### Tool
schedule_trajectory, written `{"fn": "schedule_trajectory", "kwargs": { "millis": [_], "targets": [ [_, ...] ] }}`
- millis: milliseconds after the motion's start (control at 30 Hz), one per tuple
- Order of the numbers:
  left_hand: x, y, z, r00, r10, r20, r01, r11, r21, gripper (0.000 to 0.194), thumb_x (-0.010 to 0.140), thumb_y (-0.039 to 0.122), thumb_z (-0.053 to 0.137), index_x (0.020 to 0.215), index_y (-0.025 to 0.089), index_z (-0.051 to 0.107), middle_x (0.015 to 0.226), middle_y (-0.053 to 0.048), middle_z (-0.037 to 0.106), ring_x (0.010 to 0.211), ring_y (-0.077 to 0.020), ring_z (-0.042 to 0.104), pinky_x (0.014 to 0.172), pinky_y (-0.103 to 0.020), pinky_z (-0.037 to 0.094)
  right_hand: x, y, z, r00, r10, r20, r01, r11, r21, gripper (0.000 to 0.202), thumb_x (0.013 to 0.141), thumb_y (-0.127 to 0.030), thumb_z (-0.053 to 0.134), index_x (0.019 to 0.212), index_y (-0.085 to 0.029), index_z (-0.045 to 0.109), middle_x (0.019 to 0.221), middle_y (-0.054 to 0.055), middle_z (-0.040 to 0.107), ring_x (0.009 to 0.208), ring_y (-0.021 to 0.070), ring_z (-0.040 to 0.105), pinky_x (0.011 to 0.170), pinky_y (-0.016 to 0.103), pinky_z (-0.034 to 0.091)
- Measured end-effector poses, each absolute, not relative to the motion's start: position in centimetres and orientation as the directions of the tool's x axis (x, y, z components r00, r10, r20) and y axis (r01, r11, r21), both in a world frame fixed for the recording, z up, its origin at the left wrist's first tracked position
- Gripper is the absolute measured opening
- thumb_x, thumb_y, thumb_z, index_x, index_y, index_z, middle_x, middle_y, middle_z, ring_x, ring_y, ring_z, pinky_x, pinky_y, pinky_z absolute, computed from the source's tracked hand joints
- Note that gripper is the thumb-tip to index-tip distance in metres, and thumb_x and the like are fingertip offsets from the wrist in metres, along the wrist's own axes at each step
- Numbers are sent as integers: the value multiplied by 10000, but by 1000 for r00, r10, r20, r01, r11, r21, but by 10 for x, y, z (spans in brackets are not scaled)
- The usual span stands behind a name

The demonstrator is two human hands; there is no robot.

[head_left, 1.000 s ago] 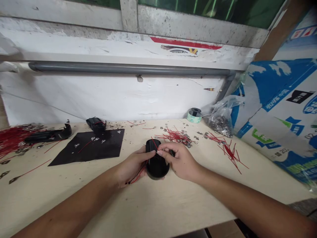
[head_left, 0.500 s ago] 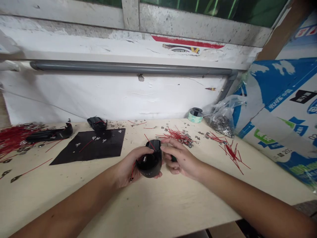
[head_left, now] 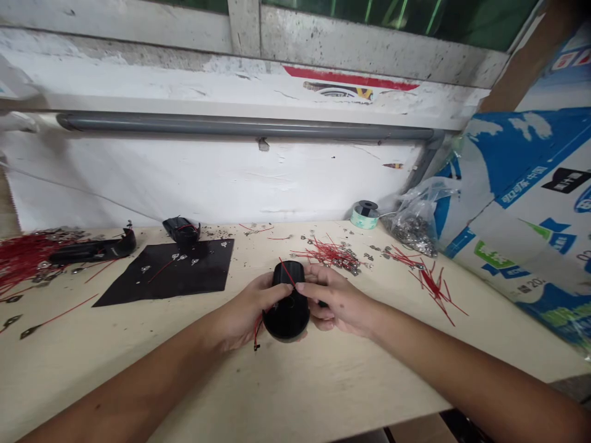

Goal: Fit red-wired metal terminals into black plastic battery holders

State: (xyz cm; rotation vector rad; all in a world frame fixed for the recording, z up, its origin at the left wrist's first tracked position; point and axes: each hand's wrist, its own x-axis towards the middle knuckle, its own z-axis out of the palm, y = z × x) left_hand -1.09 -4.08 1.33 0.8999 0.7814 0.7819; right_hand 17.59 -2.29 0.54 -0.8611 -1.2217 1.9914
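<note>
A glossy black plastic housing [head_left: 286, 317] is held between both hands above the front middle of the table. My left hand [head_left: 244, 311] wraps its left side, thumb on the upper part. My right hand [head_left: 335, 298] holds the right side, its thumb and forefinger near a thin red wire [head_left: 287, 272] that sticks up from the housing. A dark object, mostly hidden, shows under my right fingers. Another red and black wire end [head_left: 257, 338] hangs below my left hand.
On the table [head_left: 277, 394] lie a black mat [head_left: 184, 277] with small metal tabs, black housings [head_left: 92, 251] at the left, red wire piles [head_left: 332, 252], a green tape roll [head_left: 364, 215] and a bag of metal parts [head_left: 413, 231]. A blue-white carton [head_left: 521, 234] stands at right.
The housing has turned more upright and shifted slightly right and nearer. My right thumb and forefinger have moved in to the red wire, beside my left thumb.
</note>
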Motion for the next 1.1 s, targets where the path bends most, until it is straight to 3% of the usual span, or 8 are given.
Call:
{"fn": "schedule_trajectory", "kwargs": {
  "millis": [133,267,400,533,667,800,933,1100],
  "targets": [
    [-10,-42,16,507,825,-248,-244,414,877,383,832,315,717,1157,142,614,925,-138,714,771,-265,704,679,-444,591,175,-24,5,-588,786,-192,-176,-356,-918,356,803,-345,769,1029,-236,517,636,-97,457,388,28,263,348,167,218],
    [-5,-44,23,445,855,-265,-248,402,881,402,849,291,675,1215,152,581,824,-84,705,693,-217,680,681,-367,554,173,-23,4,-509,840,-187,-156,-303,-940,394,827,-371,726,1123,-254,492,644,-94,458,383,49,278,341,188,238],
    [-4,-40,19,314,909,-276,-275,365,890,344,858,293,634,1176,171,586,739,-5,654,616,-151,611,613,-258,472,178,-19,2,-385,912,141,-4,151,-989,324,852,-337,700,1142,-253,584,651,-75,442,450,80,351,414,223,287],
    [-3,-38,13,335,913,-232,-351,349,869,201,872,328,619,1019,197,574,652,34,573,540,-122,522,547,-232,416,187,-17,4,-426,818,388,213,507,-835,95,882,-273,663,901,-197,716,611,-49,400,556,114,398,532,261,333],
    [1,-41,15,359,915,-186,-404,332,852,228,895,276,591,1106,216,528,908,-21,664,840,-167,629,722,-241,471,190,-18,6,-440,793,421,303,572,-762,120,889,-262,663,976,-208,725,649,-33,472,606,132,456,585,274,368],
    [4,-44,17,369,907,-204,-380,348,857,319,925,263,545,1233,217,477,1124,-67,660,1066,-211,605,804,-269,469,189,-19,7,-479,776,410,325,590,-739,114,927,-258,602,893,-205,696,733,1,556,663,147,487,591,275,370],
    [3,-44,19,367,912,-183,-375,325,868,230,911,220,542,1140,199,528,1073,-61,674,983,-187,627,786,-242,475,188,-22,8,-495,767,408,307,594,-744,111,938,-269,580,917,-201,665,646,-32,446,602,137,438,586,274,367],
    [1,-45,24,389,904,-176,-340,319,884,126,901,222,560,1022,194,576,751,-1,629,663,-135,577,578,-213,423,188,-22,8,-503,754,422,261,598,-758,107,924,-267,605,944,-202,688,662,-28,446,620,140,438,589,278,357]
  ]
}}
